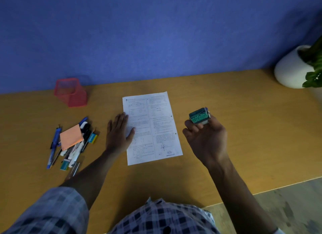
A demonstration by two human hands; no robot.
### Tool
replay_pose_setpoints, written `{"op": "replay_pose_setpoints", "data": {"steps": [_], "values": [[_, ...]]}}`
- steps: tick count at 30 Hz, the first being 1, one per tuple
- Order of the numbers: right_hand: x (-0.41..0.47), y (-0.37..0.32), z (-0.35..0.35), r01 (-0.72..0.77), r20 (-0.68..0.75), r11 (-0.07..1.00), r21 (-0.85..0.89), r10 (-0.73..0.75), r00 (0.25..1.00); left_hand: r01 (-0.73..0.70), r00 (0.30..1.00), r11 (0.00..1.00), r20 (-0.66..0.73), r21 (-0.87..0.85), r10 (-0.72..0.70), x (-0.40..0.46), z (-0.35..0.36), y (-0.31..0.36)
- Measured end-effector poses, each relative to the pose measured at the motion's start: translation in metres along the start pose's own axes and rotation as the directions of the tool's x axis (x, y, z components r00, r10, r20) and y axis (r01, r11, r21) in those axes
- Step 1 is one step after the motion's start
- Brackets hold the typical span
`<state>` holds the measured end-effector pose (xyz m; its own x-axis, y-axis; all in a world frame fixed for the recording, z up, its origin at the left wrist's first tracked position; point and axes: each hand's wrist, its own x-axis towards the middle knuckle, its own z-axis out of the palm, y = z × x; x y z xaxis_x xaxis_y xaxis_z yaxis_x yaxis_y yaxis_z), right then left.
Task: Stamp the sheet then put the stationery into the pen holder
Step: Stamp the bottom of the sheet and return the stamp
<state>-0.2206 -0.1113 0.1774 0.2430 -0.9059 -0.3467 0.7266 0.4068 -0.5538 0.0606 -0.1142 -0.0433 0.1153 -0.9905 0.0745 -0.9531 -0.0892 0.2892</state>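
A printed white sheet [156, 125] lies in the middle of the wooden desk [226, 101]. My left hand [118, 132] rests flat, fingers apart, on the sheet's left edge. My right hand [205, 137] is raised to the right of the sheet, shut on a green stamp [199, 116] whose underside faces up. A dark stamp mark shows near the sheet's lower right corner. A red mesh pen holder [70, 92] stands at the back left. A pile of pens, erasers and an orange sticky pad [71, 137] lies left of my left hand.
A white plant pot [291, 68] with green leaves stands at the desk's back right corner. A blue wall runs behind the desk. The desk's front edge slants off on the right, with grey floor beyond it.
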Motion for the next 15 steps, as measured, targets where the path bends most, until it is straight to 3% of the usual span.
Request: {"op": "replay_pose_setpoints", "data": {"steps": [8, 12, 15], "values": [[-0.005, -0.012, 0.017, -0.028, 0.206, 0.989, 0.147, -0.003, 0.979, 0.001, 1.0, 1.0, 0.012, 0.012, -0.001, 0.001, -0.002, 0.003], [-0.005, -0.016, 0.022, 0.009, 0.214, 0.995, 0.096, -0.029, 0.976, 0.003, 1.0, 1.0, 0.019, 0.019, -0.003, 0.0, -0.001, 0.003], [0.003, -0.017, 0.013, 0.032, 0.142, 0.999, 0.006, -0.032, 0.989, 0.005, 1.0, 1.0, 0.029, 0.024, -0.005, 0.0, -0.001, 0.003]]}}
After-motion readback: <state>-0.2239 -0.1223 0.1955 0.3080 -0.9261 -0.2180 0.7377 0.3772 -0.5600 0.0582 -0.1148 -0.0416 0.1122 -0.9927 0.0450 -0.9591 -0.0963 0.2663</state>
